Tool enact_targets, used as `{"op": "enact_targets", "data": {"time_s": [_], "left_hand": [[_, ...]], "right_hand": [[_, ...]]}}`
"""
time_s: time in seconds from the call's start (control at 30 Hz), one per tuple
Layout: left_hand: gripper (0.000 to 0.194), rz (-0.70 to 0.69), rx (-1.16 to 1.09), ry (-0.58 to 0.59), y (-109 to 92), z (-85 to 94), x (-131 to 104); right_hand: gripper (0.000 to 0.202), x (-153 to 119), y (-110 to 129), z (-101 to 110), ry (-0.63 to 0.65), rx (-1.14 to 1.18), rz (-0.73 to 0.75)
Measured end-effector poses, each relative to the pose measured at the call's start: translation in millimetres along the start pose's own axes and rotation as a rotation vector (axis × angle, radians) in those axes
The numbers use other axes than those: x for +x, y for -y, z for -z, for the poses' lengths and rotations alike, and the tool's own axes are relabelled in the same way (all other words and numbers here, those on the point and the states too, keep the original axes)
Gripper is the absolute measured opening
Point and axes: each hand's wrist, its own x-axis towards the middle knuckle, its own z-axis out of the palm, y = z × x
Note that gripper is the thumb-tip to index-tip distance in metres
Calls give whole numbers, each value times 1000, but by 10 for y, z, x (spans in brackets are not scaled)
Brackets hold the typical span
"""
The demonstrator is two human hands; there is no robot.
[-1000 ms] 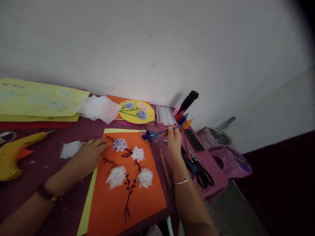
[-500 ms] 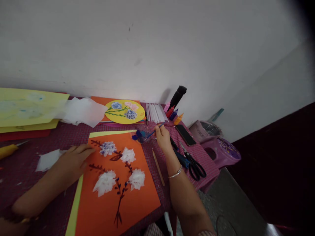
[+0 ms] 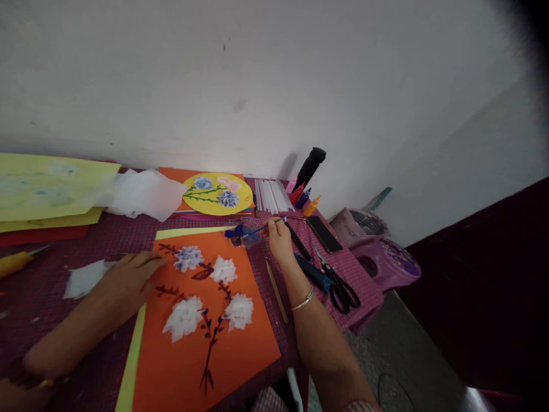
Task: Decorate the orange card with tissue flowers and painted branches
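My right hand (image 3: pixel 279 239) pinches a blue-handled paintbrush (image 3: pixel 262 228), its tip down at a clear palette (image 3: pixel 253 237) with dark blue paint (image 3: pixel 235 232). My left hand (image 3: pixel 135 274) lies flat with fingers stretched on the left edge of the orange paper (image 3: pixel 240 366). Painted dark stems on this sheet join several tissue flowers: one dabbed with purple (image 3: pixel 189 258), the others white, such as the lower-left flower (image 3: pixel 184 317). A yellow sheet (image 3: pixel 127 380) shows beneath the orange one.
Right of the paper lie a pencil (image 3: pixel 277 289), black scissors (image 3: pixel 338 286), a blue-handled tool (image 3: pixel 314 273) and a phone (image 3: pixel 325 233). Paint bottles (image 3: pixel 311 206) stand behind. A yellow oval card (image 3: pixel 214 208), white tissue (image 3: pixel 143 194) and yellow sheets (image 3: pixel 43 200) lie along the wall.
My right hand has shifted slightly left with the paintbrush, and the palette has slid a little to the left. My left hand stays on the paper.
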Motion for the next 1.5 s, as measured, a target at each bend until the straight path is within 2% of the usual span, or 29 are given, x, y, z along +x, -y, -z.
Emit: {"op": "enact_targets", "data": {"time_s": [0.13,0.3,0.47,0.67,0.73,0.83,0.9,0.97,1.13,1.27,1.43,1.5], "left_hand": [[50,-10,21,-16,2,-9,-10],[48,-18,6,-14,-49,62,-21],[47,11,-38,31,-170,187,-15],[46,47,-59,32,-287,264,-5],[46,56,-58,37,-307,275,-7],[45,57,-55,40,-320,281,-10],[45,54,-53,35,-321,280,-13],[46,48,-48,26,-319,277,-15],[42,53,-51,17,-324,278,-20],[44,52,-70,13,-326,275,-20],[44,37,-70,-2,-300,246,-10],[44,37,-73,-3,-291,245,-6]], "right_hand": [[22,6,-14,-41,88,72,-74],[21,36,-56,-19,10,92,-80],[26,7,-54,-52,90,119,-144],[29,-83,148,-12,-6,212,-78],[25,-171,258,-54,45,276,-59],[20,-345,407,-190,215,349,-14],[19,-441,466,-291,319,339,21],[19,-497,482,-371,364,290,53],[19,-509,424,-444,363,236,82],[19,-505,413,-435,316,312,52],[19,-532,420,-488,345,304,21],[20,-523,408,-504,319,302,-2]]}}
